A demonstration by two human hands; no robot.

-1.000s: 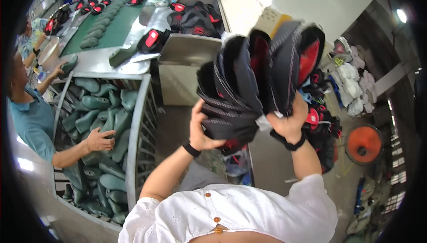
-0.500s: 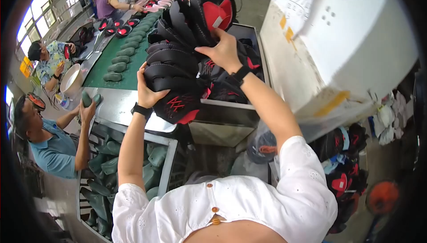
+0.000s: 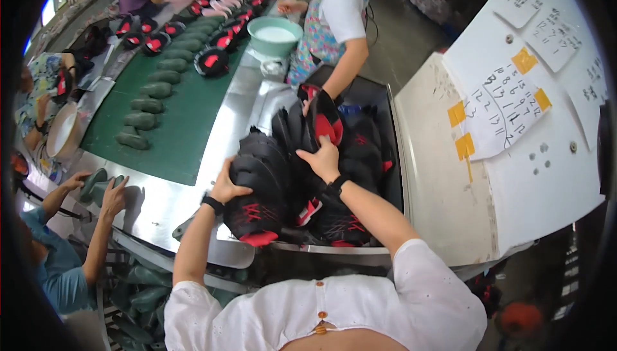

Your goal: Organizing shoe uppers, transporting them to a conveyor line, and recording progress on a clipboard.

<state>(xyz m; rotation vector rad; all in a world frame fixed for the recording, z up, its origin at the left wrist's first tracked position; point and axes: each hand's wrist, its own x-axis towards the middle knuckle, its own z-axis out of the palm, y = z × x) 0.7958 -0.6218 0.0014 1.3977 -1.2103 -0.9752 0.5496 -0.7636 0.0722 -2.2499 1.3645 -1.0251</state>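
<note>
Nested black shoe uppers [image 3: 257,158] with red stitching and red lining form a curved stack between my hands. My left hand [image 3: 226,183] is closed round the stack's left side, thumb across a black upper. With my right hand [image 3: 322,159] I grip the stack's far end, my thumb and fingers at a red-lined upper [image 3: 326,126]. The stack sits low, over the left side of a metal bin [image 3: 400,171] that holds more black and red uppers [image 3: 360,158]. Whether the stack's underside rests on anything is hidden.
A green conveyor belt [image 3: 151,158] carries green shoe lasts [image 3: 146,105] and uppers. Across the bin, a co-worker's arm [image 3: 344,71] reaches to the uppers, near a green basin [image 3: 275,35]. Another co-worker's hand [image 3: 110,198] holds lasts at left. A white cabinet [image 3: 546,139] stands right.
The stack has come down from a raised, tilted position to the bin's left side, both hands still on it. My view has shifted, and a co-worker in a floral apron now shows beyond the bin.
</note>
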